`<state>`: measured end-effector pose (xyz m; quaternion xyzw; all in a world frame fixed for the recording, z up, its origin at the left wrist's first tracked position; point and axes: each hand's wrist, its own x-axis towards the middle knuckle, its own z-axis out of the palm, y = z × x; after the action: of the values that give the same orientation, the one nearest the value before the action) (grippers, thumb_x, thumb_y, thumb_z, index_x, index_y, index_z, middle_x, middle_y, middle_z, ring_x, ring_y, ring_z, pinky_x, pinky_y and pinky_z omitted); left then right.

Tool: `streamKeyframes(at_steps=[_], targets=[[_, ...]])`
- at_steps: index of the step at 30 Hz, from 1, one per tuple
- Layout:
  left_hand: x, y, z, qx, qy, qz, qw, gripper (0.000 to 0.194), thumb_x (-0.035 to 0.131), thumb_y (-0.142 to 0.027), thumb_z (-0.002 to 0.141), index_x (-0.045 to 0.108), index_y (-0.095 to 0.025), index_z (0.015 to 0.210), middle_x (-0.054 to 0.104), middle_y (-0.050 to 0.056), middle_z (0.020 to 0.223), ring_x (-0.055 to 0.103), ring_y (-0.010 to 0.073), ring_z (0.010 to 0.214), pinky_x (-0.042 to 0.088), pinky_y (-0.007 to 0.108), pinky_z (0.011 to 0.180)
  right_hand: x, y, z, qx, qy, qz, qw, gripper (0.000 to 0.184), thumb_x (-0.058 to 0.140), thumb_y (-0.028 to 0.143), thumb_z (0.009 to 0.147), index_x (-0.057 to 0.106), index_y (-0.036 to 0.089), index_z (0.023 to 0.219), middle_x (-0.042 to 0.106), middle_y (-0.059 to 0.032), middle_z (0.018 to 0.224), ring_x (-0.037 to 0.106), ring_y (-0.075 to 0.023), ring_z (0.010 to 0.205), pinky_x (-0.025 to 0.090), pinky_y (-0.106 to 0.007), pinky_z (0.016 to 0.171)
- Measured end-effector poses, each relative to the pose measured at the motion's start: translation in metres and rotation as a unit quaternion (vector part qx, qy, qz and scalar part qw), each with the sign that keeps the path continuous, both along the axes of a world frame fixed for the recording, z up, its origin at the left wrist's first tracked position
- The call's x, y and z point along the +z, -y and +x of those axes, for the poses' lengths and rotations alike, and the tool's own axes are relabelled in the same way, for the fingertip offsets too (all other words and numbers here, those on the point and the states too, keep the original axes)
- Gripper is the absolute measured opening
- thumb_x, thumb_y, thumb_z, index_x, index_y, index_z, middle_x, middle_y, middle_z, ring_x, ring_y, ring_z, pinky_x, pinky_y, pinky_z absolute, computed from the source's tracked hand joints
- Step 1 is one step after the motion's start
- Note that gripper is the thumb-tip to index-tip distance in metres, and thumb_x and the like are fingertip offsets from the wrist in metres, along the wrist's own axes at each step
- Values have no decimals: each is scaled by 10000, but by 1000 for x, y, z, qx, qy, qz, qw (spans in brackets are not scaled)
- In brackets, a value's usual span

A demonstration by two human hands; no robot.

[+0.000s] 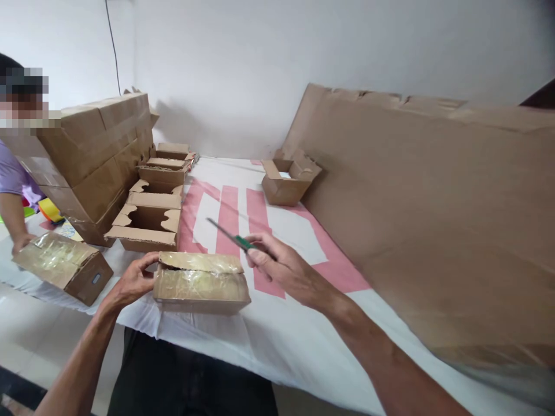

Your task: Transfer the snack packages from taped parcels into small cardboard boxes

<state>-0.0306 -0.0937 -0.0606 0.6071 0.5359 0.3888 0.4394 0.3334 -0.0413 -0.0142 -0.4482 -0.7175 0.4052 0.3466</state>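
A small cardboard box (202, 292) with clear tape over its top lies at the table's front edge, a gap showing along its top seam. My left hand (132, 281) grips its left end, fingers at the upper corner and thumb on the near side. Above and right of the box, my right hand (275, 260) is closed round the green handle of a knife (225, 233). Its thin blade points up and to the left, apart from the box. What the box holds is hidden.
Open cardboard boxes (150, 222) stand in a row behind, beside a stack of taped cartons (104, 156). At left a co-worker's hand (21, 242) holds another taped box (65, 263). An open box (288, 179) sits farther back, near a large cardboard sheet (425, 219) on the right.
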Motion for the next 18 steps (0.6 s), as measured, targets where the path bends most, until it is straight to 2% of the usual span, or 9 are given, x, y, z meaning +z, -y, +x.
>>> streamKeyframes(at_steps=[3, 8, 14, 18], targets=[[6, -1, 3, -15, -35, -5, 999, 463, 889, -362, 800, 849, -249, 1246, 774, 99, 1410, 701, 354, 1307, 607, 337, 922, 33, 1, -18, 151, 69, -15, 986, 384, 565, 528, 1040, 808, 244, 1129, 795, -48, 991, 670, -222, 829, 538, -333, 733], [5, -1, 3, -31, -49, -6, 998, 509, 855, -361, 828, 814, -242, 1321, 741, 95, 1476, 687, 327, 1336, 585, 331, 978, 55, -11, -45, 251, 143, 21, 957, 356, 589, 459, 1061, 847, 215, 1089, 782, -46, 888, 660, -211, 822, 488, -312, 747], [3, -3, 0, -42, -84, 0, 996, 535, 838, -357, 821, 798, -257, 1345, 718, 93, 1516, 692, 326, 1302, 588, 358, 975, 81, -19, -67, 273, 308, 65, 909, 393, 519, 370, 1112, 789, 185, 894, 679, -28, 754, 544, -161, 679, 341, -314, 669], [3, -4, -1, -49, -79, -6, 996, 576, 832, -355, 813, 769, -280, 1380, 693, 86, 1544, 674, 336, 1350, 582, 369, 999, 109, -14, -86, 250, 404, 98, 875, 258, 597, 305, 1091, 783, 184, 960, 695, -45, 813, 553, -175, 736, 325, -310, 687]])
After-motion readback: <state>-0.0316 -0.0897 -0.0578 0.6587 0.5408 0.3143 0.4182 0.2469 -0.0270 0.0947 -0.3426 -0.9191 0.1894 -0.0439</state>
